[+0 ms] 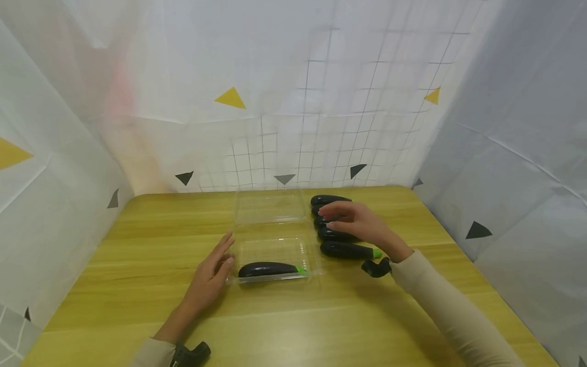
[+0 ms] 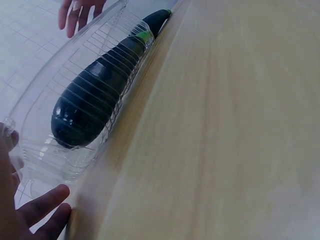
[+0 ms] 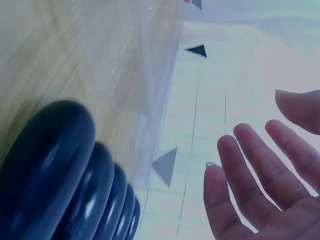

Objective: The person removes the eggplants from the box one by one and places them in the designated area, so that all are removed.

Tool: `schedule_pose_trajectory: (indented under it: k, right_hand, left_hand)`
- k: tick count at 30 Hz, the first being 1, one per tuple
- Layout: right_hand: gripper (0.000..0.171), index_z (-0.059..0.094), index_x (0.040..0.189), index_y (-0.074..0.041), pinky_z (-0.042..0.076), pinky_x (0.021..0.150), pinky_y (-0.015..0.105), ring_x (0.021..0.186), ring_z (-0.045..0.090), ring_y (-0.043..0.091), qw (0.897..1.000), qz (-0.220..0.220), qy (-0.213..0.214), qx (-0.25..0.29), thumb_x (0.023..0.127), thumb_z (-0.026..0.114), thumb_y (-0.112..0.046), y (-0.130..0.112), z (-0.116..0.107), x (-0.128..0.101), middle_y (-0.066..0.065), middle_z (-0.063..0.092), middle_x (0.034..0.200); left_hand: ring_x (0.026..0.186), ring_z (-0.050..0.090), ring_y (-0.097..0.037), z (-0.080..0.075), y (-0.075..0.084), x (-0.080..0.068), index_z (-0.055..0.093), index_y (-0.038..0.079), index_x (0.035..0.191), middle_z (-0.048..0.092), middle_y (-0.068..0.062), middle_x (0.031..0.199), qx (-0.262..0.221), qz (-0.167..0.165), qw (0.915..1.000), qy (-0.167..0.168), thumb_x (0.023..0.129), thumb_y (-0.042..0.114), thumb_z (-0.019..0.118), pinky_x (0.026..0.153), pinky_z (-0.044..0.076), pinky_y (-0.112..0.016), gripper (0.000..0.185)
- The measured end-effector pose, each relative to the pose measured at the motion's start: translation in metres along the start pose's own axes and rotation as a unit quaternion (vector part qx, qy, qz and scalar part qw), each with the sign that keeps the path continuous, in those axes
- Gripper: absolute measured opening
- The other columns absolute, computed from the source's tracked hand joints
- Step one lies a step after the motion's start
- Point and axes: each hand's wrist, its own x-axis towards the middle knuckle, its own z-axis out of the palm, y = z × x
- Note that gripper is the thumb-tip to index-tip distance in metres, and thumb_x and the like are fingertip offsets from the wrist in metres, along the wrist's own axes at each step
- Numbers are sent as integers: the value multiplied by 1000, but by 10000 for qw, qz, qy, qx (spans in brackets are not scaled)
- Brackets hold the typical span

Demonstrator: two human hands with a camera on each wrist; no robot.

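Observation:
A clear plastic clamshell box (image 1: 275, 250) lies open on the table, its lid (image 1: 270, 206) folded back toward the wall. Along the box's near side lies one dark eggplant (image 1: 266, 269) with a green stem end, also seen in the left wrist view as an eggplant (image 2: 92, 95) behind the ribbed wall. My left hand (image 1: 211, 272) is at the box's left edge, fingers spread. Above a row of several eggplants (image 1: 346, 250) to the right of the box, my right hand (image 1: 359, 221) hovers with loosely bent fingers. In the right wrist view nothing is in that hand (image 3: 265, 190).
The wooden table (image 1: 284, 321) is backed by a white sheet wall (image 1: 275, 142) with grid lines and triangles. Similar sheets hang at left and right. A dark strap device (image 1: 376, 267) sits on the right wrist, another one (image 1: 190, 354) on the left.

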Motion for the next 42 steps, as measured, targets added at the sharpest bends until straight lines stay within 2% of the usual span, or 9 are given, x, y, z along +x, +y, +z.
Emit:
schedule_pose_trajectory:
  k: [7,11,15,22,28,35,42]
  right_hand:
    - [38,67,136,-6,54,97,42,120,64,32,9996,-226,-111,-104,100,73,-12,-14,14,15,12,65,136]
    - [38,66,137,-5,53,98,49,121,62,39,9988,-398,-268,-36,100,71,-8,-18,23,22,15,65,135]
    - [39,65,138,-2,53,98,52,121,63,34,9981,-466,-395,-92,100,71,-9,-23,33,29,13,66,134]
    - [39,64,139,-4,55,95,42,122,63,26,9973,-295,-660,-136,101,71,-13,-24,51,38,8,67,134]
    - [40,64,139,-6,55,97,42,122,63,24,9961,-256,-847,5,101,72,-16,-26,64,44,6,68,133]
    - [38,67,136,-7,55,96,40,122,64,28,9945,-238,-979,296,100,73,-15,-25,81,47,7,69,131]
    - [34,69,132,-3,56,94,34,118,65,40,9912,-338,-1172,517,98,72,-3,-20,101,48,15,69,128]
  left_hand:
    - [125,62,-35,0,-1,0,42,17,160,32,-7,167,-40,-19,10000,5,110,9,54,99,47,-19,52]
    - [124,63,-35,0,-2,0,42,17,160,32,-7,167,-12,-22,10000,11,110,9,53,99,47,-19,52]
    - [124,63,-35,0,-2,0,42,16,160,33,-6,167,-19,-29,10000,16,110,9,54,98,47,-19,52]
    - [124,63,-34,0,0,-1,43,17,160,33,-6,167,-16,-71,10000,3,110,10,54,98,48,-22,52]
    - [125,62,-34,0,2,-2,43,15,159,33,-7,167,-52,-113,9999,-31,109,10,55,99,49,-24,52]
    - [124,63,-34,-1,-1,0,43,13,159,32,-7,167,-42,-89,9999,-32,109,8,55,99,49,-23,53]
    - [124,63,-35,0,0,1,44,14,159,33,-5,167,-6,-135,9999,11,108,7,56,98,47,-20,52]
